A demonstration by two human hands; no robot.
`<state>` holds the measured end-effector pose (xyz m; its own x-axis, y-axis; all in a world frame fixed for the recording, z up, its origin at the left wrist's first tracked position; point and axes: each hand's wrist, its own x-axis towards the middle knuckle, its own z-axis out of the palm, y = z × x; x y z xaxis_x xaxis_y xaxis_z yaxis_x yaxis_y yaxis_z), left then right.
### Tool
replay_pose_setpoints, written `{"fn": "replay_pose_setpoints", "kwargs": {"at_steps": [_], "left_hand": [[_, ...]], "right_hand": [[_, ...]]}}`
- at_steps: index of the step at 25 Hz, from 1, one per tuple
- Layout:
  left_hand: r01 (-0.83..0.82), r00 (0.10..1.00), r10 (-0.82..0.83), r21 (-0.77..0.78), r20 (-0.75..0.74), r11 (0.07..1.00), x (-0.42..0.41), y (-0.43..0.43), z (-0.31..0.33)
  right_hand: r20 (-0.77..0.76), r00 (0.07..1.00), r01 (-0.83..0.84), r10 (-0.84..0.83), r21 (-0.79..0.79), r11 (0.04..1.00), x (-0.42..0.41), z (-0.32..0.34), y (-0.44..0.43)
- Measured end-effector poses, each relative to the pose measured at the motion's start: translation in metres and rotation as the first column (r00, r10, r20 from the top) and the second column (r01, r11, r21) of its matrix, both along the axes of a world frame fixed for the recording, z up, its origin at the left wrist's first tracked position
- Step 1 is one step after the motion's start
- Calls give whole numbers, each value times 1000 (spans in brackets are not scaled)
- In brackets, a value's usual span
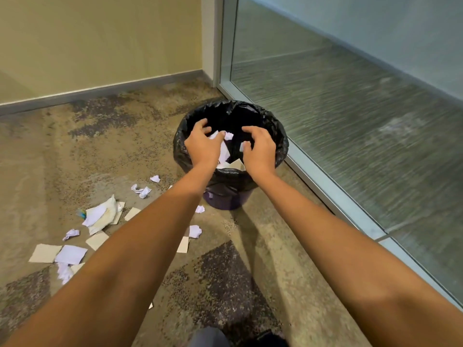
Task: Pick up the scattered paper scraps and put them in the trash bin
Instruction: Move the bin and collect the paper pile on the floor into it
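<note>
- Brown carpet with dark patches is seen from the head view, with a yellow wall behind it and a glass wall on the right.
- A bin lined with a black bag is stood in the corner, close to the glass.
- Both hands are held over the open top of the bin.
- A bunch of scraps is held by the left hand. The fingers are curled loosely round its top, and the bunch hangs down inside the rim.
- A small scrap is seen by the thumb of the right hand. The fingers are bent and spread, but it cannot be told if the scrap is pinched or only stuck there.
- The step in hand is judged to be the drop. It is done best if the hands are kept low inside the rim and the fingers are opened wide, so nothing is bounced out.
- Each palm should be checked after, since thin paper can stick to skin.
- Many more scraps are left on the carpet: a big pile left of the bin, flat squares nearer, and little balls close to the bin.
</note>
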<state>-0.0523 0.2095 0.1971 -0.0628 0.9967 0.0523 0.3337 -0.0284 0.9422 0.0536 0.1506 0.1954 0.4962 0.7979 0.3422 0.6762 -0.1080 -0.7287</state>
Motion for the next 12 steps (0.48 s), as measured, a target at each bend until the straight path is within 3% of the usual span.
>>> {"fn": "replay_pose_setpoints", "kwargs": {"at_steps": [7, 12], "left_hand": [[-11, 995, -9, 211, 95, 977, -29, -57, -1], [-36, 999, 32, 157, 30, 987, -68, -124, -9]], "right_hand": [[-93, 996, 12, -1, 111, 994, -7, -2, -57], [-201, 980, 5, 16, 105, 995, -25, -10, -109]]}}
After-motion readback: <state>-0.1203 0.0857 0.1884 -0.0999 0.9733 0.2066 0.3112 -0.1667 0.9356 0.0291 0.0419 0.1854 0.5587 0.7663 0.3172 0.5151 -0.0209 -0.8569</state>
